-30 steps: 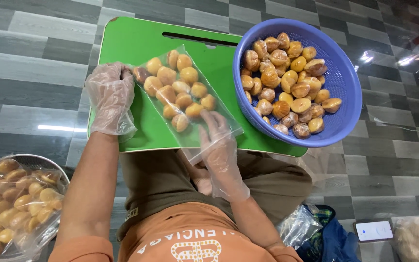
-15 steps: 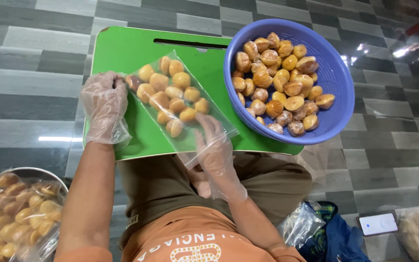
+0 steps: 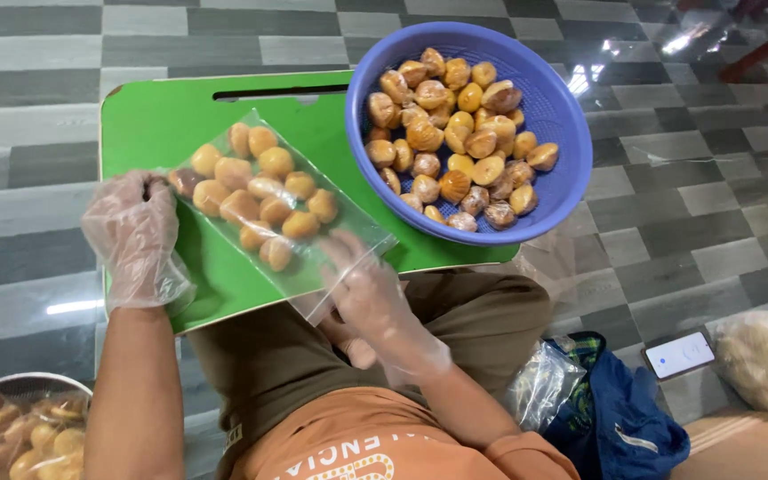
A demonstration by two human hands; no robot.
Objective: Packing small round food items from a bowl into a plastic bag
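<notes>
Here, seen from above, a seated person works over a green plastic board (image 3: 162, 120) resting on their lap, in the centre left of the frame. Both hands wear thin, clear disposable gloves. The left hand (image 3: 133, 233), at the left edge of the board, pinches one end of a clear plastic bag (image 3: 273, 213) with its fingers closed on the film. The right hand (image 3: 368, 293), at the lower centre of the frame, has its fingers pressed on the opposite end of the same bag, near the board's lower edge; whether it grips the film or only pins it down cannot be told. The bag lies flat and slanted across the board, from upper left to lower right, and holds a single layer of small, round, golden-brown shelled nuts, probably chestnuts (image 3: 260, 200).

Just beside the bag, at the upper right of the board and overhanging its edge, sits a blue plastic colander basket (image 3: 562, 151) filled with more of the same nuts. In the lower left corner a metal bowl (image 3: 11, 387) holds a further heap under clear plastic. At the lower right lie a smartphone (image 3: 679, 354) with a lit screen, a blue cloth (image 3: 615, 418) and crumpled clear bags (image 3: 544, 382). The floor is grey checked tile (image 3: 46, 53).
</notes>
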